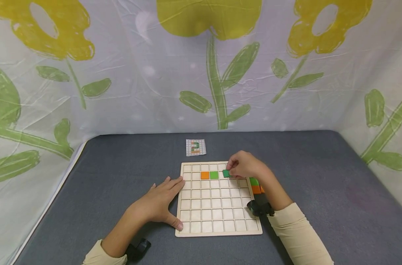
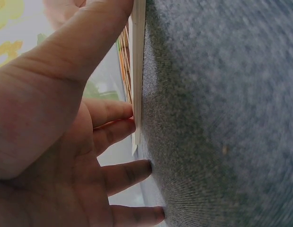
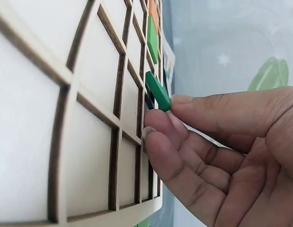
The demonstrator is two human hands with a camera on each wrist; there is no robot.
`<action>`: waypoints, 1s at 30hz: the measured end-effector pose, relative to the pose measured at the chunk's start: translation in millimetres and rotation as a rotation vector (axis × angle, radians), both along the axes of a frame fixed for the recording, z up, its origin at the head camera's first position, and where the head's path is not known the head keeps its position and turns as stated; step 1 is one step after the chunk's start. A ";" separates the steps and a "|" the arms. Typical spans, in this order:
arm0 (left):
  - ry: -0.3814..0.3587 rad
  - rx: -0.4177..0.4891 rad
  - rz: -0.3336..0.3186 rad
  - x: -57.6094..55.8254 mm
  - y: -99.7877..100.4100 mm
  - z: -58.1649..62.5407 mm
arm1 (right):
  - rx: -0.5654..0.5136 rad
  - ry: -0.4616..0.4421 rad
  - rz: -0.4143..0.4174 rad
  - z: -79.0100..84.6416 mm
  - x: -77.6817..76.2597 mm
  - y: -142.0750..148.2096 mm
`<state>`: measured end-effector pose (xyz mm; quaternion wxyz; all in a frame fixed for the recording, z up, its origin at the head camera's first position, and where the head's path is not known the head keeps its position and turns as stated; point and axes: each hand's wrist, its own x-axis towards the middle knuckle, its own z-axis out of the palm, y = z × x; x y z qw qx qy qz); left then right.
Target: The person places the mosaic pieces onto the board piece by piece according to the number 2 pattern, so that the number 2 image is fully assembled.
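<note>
No text or brand I can actually read from my end, tbh. Closest thing I've got is the small white paper card with a printed grid (image 1: 195, 147) lying on the dark grey cloth-covered table (image 1: 138, 154): its orange and green squares look kinda like a blocky 2, but it's too tiny on my feed to tell if that's really a number.

The left hand (image 1: 161, 198) blocks the wooden board (image 1: 205, 204) along its left edge; the right hand (image 1: 247, 165) and its dark green tile (image 1: 226, 173) obstruct the upper right. Other tiles (image 1: 255, 187) lie just beside the right rim. A hand could pass over the lower middle squares, between the 2 arms (image 1: 280, 193).
</note>
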<state>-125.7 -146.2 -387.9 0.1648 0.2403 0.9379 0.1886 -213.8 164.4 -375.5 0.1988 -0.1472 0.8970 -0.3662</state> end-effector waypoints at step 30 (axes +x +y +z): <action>-0.009 -0.006 0.004 0.5 0.9 2.8 | 0.135 0.123 0.163 12.3 1.5 14.1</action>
